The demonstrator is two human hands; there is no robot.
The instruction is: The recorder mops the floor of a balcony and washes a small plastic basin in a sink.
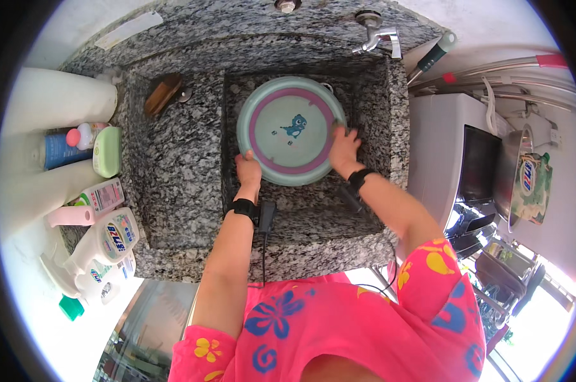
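A round pale-green plastic basin (312, 157) with a purple ring and a blue cartoon dinosaur lies in the deeper right compartment of a speckled granite sink (307, 255). My left hand (248, 171) grips its lower left rim, thumb on top and the other fingers mostly hidden. On the right side, my right hand (345, 149) holds the rim with its fingers spread, slightly blurred. Both wrists wear black straps with small devices attached. Whether water is in the basin, I cannot tell.
A chrome tap (376, 37) juts over the sink's back right. In the shallower left compartment, a brown wooden block or brush (163, 94) leans at the back. Cleaning bottles (118, 236) and a green soap box (107, 152) line the left ledge. A white appliance (433, 153) stands right.
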